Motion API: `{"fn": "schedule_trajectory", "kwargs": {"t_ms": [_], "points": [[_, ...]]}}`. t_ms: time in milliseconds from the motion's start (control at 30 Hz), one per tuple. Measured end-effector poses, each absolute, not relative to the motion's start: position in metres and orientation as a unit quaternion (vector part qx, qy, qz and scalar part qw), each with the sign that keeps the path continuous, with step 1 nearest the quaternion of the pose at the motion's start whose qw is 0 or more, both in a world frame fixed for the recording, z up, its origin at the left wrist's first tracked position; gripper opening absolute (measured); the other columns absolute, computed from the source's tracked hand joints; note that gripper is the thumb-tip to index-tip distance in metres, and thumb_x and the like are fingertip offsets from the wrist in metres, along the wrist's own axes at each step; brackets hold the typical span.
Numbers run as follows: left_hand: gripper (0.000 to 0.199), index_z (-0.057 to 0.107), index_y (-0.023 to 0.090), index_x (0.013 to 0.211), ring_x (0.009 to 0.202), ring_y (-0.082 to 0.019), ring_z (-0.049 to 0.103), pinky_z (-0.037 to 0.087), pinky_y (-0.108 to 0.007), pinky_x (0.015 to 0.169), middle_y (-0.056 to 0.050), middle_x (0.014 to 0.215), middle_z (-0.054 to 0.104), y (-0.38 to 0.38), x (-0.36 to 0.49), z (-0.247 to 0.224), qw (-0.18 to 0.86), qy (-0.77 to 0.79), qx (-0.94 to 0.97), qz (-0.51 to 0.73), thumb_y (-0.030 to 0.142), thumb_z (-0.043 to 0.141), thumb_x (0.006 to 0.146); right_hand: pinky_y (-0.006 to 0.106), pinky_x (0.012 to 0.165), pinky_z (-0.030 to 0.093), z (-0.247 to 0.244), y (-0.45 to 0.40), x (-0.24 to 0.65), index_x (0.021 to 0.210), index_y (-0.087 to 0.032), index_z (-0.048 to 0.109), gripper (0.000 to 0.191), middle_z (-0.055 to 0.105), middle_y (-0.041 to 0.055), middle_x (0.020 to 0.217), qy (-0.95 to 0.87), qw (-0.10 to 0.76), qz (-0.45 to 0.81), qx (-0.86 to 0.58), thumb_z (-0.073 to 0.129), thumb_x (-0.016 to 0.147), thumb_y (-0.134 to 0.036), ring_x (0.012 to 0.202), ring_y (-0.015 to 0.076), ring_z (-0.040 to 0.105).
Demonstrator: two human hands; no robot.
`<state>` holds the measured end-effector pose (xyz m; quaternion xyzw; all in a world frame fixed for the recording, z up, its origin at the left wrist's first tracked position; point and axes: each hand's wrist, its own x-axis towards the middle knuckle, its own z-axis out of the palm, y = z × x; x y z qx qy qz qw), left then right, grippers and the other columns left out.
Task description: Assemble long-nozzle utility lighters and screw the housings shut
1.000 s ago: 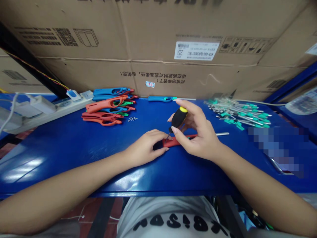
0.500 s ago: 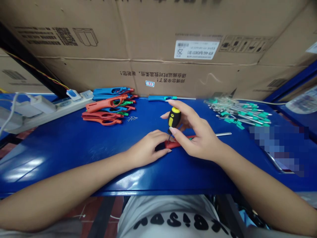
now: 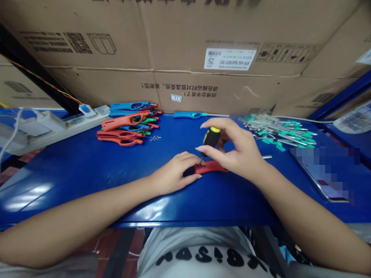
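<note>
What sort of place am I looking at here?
Likely a small assembly workspace: a screwdriver held at a red plastic handle, similar handles piled on a blue table, and metal rods heaped nearby.

- Right hand (image 3: 239, 154): it hides from us the far end of the red handle (image 3: 211, 166) and most of the metal rod (image 3: 267, 157).
- Screwdriver (image 3: 211, 138): its tip is too small for us to confirm seating.
- Small metal parts (image 3: 155, 138): we cannot count them.
- Flat device (image 3: 330, 189): pixelation masks much of its surface.
- Carton (image 3: 179, 42): the top edge crops its uppermost lettering.
- Clear container (image 3: 355, 119): the right edge cuts it off.
</note>
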<state>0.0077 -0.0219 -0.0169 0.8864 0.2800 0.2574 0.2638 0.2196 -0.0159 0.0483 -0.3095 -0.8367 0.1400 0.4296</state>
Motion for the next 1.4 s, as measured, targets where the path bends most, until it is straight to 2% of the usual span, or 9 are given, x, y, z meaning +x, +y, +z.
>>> {"fn": "schedule_trajectory", "kwargs": {"t_ms": [233,367,533,667,833,1000,1200,1333,1400], "points": [[0.028,0.063,0.019,0.119,0.108,-0.024,0.062,0.05,-0.04,0.097,-0.008,0.111,0.069,-0.022,0.008,-0.016,0.262,0.292,0.884,0.253,0.028,0.066,0.093,0.028,0.068,0.059,0.054,-0.02,0.221,0.144,-0.029,0.044,0.038,0.067,0.0057,0.127,-0.849,0.371,0.255,-0.278,0.038,0.106,-0.03,0.073,0.0116,0.069],[0.028,0.063,0.02,0.121,0.112,-0.024,0.061,0.048,-0.042,0.101,-0.009,0.117,0.068,-0.021,0.007,-0.016,0.263,0.279,0.888,0.253,0.026,0.065,0.094,0.032,0.08,0.059,0.055,-0.023,0.222,0.133,-0.026,0.059,0.037,0.072,0.0068,0.117,-0.86,0.397,0.084,-0.31,0.059,0.098,-0.037,0.089,0.0194,0.071],[0.024,0.065,0.018,0.115,0.107,-0.024,0.062,0.049,-0.04,0.097,-0.008,0.11,0.069,-0.021,0.007,-0.017,0.258,0.287,0.885,0.26,0.027,0.066,0.093,0.033,0.08,0.06,0.057,-0.029,0.22,0.151,-0.032,0.042,0.045,0.064,0.0051,0.136,-0.869,0.367,0.154,-0.294,0.035,0.107,-0.028,0.091,0.017,0.071],[0.025,0.065,0.018,0.117,0.11,-0.024,0.062,0.048,-0.039,0.1,-0.008,0.115,0.069,-0.021,0.008,-0.016,0.262,0.276,0.887,0.261,0.024,0.067,0.092,0.033,0.08,0.059,0.057,-0.029,0.22,0.135,-0.029,0.061,0.037,0.074,0.0049,0.11,-0.863,0.396,0.04,-0.31,0.056,0.1,-0.034,0.092,0.0208,0.072],[0.027,0.064,0.019,0.118,0.108,-0.023,0.063,0.049,-0.038,0.098,-0.008,0.112,0.07,-0.022,0.008,-0.014,0.268,0.28,0.883,0.266,0.025,0.068,0.092,0.029,0.067,0.06,0.059,-0.024,0.225,0.145,-0.032,0.052,0.042,0.07,0.003,0.127,-0.849,0.399,0.166,-0.306,0.037,0.105,-0.027,0.066,0.0115,0.068],[0.026,0.065,0.019,0.117,0.111,-0.023,0.062,0.048,-0.038,0.099,-0.008,0.115,0.07,-0.022,0.008,-0.014,0.271,0.278,0.882,0.266,0.023,0.068,0.092,0.035,0.075,0.058,0.059,-0.017,0.228,0.118,-0.026,0.07,0.024,0.075,0.0029,0.097,-0.843,0.446,0.058,-0.294,0.064,0.095,-0.032,0.068,0.0152,0.065],[0.026,0.064,0.018,0.116,0.109,-0.023,0.063,0.05,-0.04,0.098,-0.008,0.114,0.07,-0.021,0.008,-0.016,0.275,0.279,0.879,0.274,0.026,0.069,0.091,0.026,0.058,0.057,0.049,-0.015,0.225,0.143,-0.028,0.05,0.039,0.069,0.0058,0.116,-0.822,0.423,0.255,-0.282,0.037,0.107,-0.031,0.057,0.0089,0.061],[0.026,0.065,0.018,0.116,0.11,-0.023,0.063,0.049,-0.04,0.1,-0.008,0.115,0.07,-0.021,0.008,-0.016,0.273,0.273,0.88,0.278,0.026,0.068,0.092,0.029,0.075,0.058,0.047,-0.013,0.224,0.124,-0.025,0.065,0.03,0.072,0.0051,0.11,-0.835,0.457,0.098,-0.291,0.063,0.096,-0.035,0.073,0.0138,0.066],[0.026,0.065,0.019,0.116,0.109,-0.023,0.063,0.05,-0.039,0.099,-0.008,0.114,0.071,-0.021,0.008,-0.016,0.275,0.273,0.879,0.278,0.026,0.069,0.092,0.029,0.077,0.058,0.048,-0.014,0.225,0.135,-0.027,0.059,0.035,0.069,0.0065,0.122,-0.841,0.445,0.109,-0.289,0.053,0.101,-0.032,0.076,0.0131,0.067]]}}
